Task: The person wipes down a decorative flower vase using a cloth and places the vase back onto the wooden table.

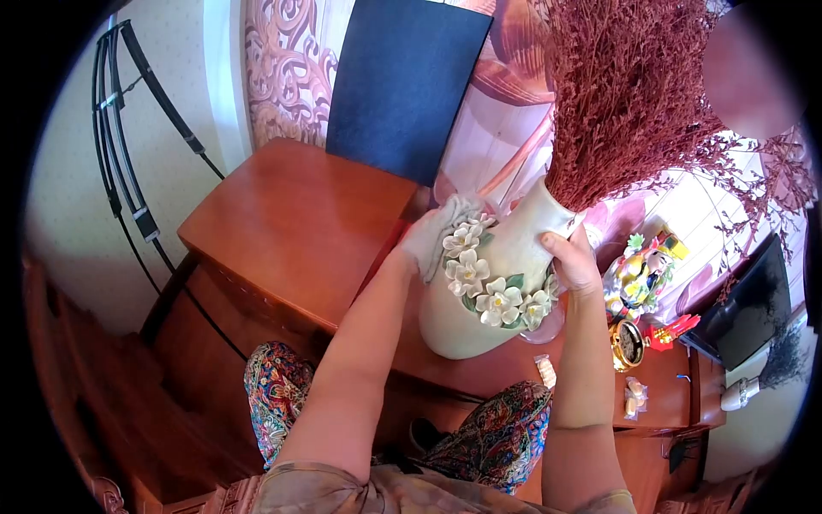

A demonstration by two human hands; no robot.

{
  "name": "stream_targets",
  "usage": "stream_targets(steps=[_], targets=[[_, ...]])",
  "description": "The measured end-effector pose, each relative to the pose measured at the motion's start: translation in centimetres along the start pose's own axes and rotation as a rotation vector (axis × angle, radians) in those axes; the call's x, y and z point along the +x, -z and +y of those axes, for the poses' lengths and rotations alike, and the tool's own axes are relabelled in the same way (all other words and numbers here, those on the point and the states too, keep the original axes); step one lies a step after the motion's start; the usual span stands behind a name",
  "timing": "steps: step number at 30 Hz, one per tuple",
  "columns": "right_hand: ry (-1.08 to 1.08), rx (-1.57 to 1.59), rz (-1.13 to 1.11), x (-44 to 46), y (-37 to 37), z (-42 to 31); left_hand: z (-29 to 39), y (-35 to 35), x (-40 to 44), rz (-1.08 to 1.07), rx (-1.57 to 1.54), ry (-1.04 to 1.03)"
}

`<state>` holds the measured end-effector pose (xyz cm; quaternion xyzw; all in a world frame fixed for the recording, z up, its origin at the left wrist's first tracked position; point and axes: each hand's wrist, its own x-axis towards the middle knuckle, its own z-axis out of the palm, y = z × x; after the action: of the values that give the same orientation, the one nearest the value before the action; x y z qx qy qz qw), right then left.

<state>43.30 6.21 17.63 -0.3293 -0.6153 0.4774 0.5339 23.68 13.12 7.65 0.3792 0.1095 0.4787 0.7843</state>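
A cream vase (458, 330) with raised white flowers and green leaves leans to the right over the wooden cabinet. A large bunch of dried reddish-brown stems (629, 103) stands in its mouth. My right hand (575, 261) grips the vase at its neck, thumb in front and the other fingers mostly hidden behind. On the vase's left side, my left hand (421, 244) is closed on a pale grey cloth (461, 210), which lies against the vase beside the flowers. Part of the cloth is behind the flowers.
The wooden cabinet top (300, 223) extends left, with a dark upright panel (407, 86) behind it. To the right are a colourful figurine (638, 278), a gold bowl (628, 344), red candle-like items (673, 331), small wrapped packets (634, 397) and a television (753, 300).
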Motion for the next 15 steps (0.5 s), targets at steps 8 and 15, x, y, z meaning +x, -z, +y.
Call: stream_targets(steps=[8, 15], targets=[[0.040, 0.021, -0.019, -0.2, -0.9, -0.5, -3.6, 1.2, -1.4, -0.211, 0.227, 0.016], [0.038, 0.001, -0.108, -0.3, -1.0, -1.0, -6.7, 1.4, -6.5, 0.200, -0.157, 0.115]])
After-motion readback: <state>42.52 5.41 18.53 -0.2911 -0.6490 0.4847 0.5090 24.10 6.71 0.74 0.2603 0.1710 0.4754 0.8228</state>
